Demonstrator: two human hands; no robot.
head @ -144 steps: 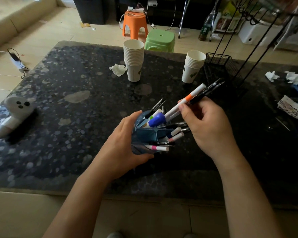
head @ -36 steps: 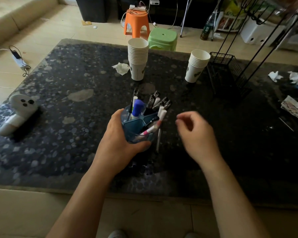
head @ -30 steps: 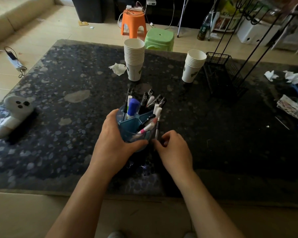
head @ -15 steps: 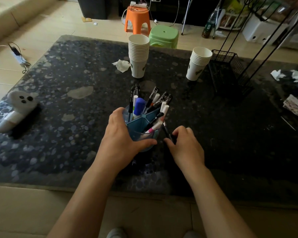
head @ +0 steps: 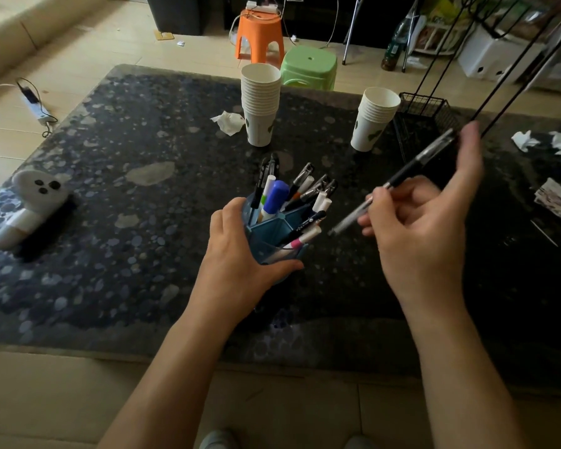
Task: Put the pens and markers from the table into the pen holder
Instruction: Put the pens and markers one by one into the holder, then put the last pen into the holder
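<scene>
A blue pen holder (head: 274,230) with inner dividers stands near the front middle of the dark speckled table (head: 136,196). Several pens and markers (head: 292,192) stick out of it, among them one with a blue cap and one with a pink band. My left hand (head: 237,257) wraps around the holder's left and front side. My right hand (head: 418,228) is lifted to the right of the holder and pinches a black pen (head: 402,176). The pen slants with its tip down-left toward the holder, a short way from the rim.
Two stacks of white paper cups (head: 261,102) (head: 374,118) stand behind the holder, with crumpled tissue (head: 229,122) between. A black wire basket and rack (head: 425,124) is at the back right, papers and tissues (head: 557,202) at the right edge, a white ghost-shaped toy (head: 30,202) at left.
My right hand picked a black pen up off the table beside the holder and raised it up and to the right. My left hand stayed on the holder.
</scene>
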